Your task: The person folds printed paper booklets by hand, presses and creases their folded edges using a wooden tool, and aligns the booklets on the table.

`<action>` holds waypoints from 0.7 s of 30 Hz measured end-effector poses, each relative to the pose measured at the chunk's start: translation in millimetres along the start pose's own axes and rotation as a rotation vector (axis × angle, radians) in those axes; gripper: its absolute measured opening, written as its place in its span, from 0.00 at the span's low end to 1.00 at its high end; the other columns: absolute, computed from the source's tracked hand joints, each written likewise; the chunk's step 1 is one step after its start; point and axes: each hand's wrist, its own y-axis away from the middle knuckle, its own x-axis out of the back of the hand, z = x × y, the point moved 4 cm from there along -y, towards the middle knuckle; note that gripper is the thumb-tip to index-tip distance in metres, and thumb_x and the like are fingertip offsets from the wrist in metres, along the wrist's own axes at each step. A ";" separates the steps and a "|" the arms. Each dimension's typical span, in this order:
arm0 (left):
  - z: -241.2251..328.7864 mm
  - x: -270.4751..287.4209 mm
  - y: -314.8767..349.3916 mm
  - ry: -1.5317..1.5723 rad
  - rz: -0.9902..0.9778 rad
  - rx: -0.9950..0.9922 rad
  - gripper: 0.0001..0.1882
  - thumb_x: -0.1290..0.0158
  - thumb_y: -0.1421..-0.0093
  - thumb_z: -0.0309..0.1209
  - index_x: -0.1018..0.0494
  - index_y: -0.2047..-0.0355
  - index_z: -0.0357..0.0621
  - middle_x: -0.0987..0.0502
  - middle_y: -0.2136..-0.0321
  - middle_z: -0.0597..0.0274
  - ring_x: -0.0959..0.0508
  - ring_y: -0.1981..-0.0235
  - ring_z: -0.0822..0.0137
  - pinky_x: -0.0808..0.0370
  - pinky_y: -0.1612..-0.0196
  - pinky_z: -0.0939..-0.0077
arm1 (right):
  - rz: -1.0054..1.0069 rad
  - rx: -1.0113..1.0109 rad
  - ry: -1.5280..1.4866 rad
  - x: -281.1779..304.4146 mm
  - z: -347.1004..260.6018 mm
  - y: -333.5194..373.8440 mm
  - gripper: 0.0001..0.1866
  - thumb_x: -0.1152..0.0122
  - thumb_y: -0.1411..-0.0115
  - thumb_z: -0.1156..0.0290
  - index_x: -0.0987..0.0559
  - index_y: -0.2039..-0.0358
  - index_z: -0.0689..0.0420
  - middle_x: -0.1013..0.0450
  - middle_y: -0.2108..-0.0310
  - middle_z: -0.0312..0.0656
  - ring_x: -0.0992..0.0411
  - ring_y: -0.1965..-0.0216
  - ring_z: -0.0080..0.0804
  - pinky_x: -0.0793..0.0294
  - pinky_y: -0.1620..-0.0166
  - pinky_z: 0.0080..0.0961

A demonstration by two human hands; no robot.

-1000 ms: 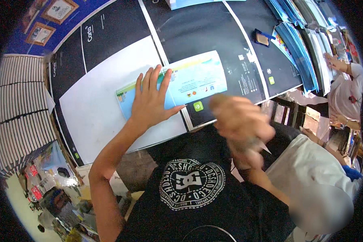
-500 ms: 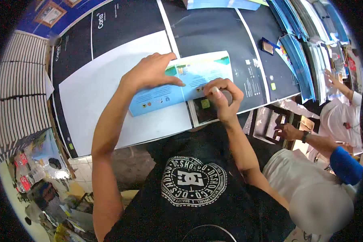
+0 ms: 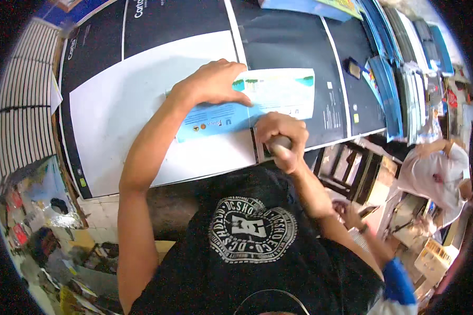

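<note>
A light-blue printed sheet or booklet [image 3: 291, 92], with a crease or spine line across its middle, lies on a large white sheet [image 3: 121, 126] and a black board. My left hand [image 3: 215, 84] rests flat over its far left part, thumb stretched towards the middle line and fingers spread. Just nearer to me, my right hand [image 3: 294, 128] is closed around a stubby tool with a round grey-brown end [image 3: 280, 142]. That hand is at the sheet's near edge, by the middle line. The tool's working end is hidden, so its kind cannot be told.
Black printed boards [image 3: 283, 42] cover the table. Stacks of blue booklets [image 3: 386, 100] line its right side, near a small blue-edged pad [image 3: 354, 69]. A tall ribbed stack [image 3: 26, 79] stands left. A co-worker's arm [image 3: 370, 236] and a white-shirted person [image 3: 433, 178] are at right.
My right hand has come left and nearer to me, to the sheet's middle line, and turned. My left hand stays on the sheet. The view has shifted; the nearest co-worker has moved lower in the picture.
</note>
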 end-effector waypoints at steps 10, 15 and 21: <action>2.3 0.3 3.7 -0.049 0.018 -0.048 0.31 0.31 0.50 0.53 0.24 0.57 0.41 0.19 0.58 0.45 0.22 0.50 0.43 0.25 0.49 0.52 | -0.001 0.437 -0.471 -26.0 -95.9 -34.1 0.24 0.42 0.35 0.53 0.25 0.79 0.60 0.29 0.83 0.41 0.28 0.81 0.39 0.28 0.74 0.36; -1.4 7.6 3.6 -0.012 -0.024 0.042 0.36 0.31 0.52 0.56 0.24 0.52 0.42 0.20 0.53 0.45 0.23 0.47 0.42 0.27 0.45 0.54 | -0.175 0.131 -0.069 -55.0 -4.1 -18.4 0.18 0.45 0.47 0.60 0.21 0.76 0.65 0.27 0.80 0.44 0.27 0.77 0.41 0.25 0.70 0.33; -15.6 0.2 -5.0 0.018 0.008 -0.028 0.35 0.29 0.53 0.53 0.22 0.54 0.40 0.18 0.59 0.42 0.19 0.55 0.42 0.22 0.51 0.55 | -0.093 0.098 -0.259 -50.8 -26.7 -27.8 0.12 0.38 0.55 0.63 0.25 0.81 0.59 0.27 0.80 0.44 0.27 0.79 0.44 0.29 0.74 0.36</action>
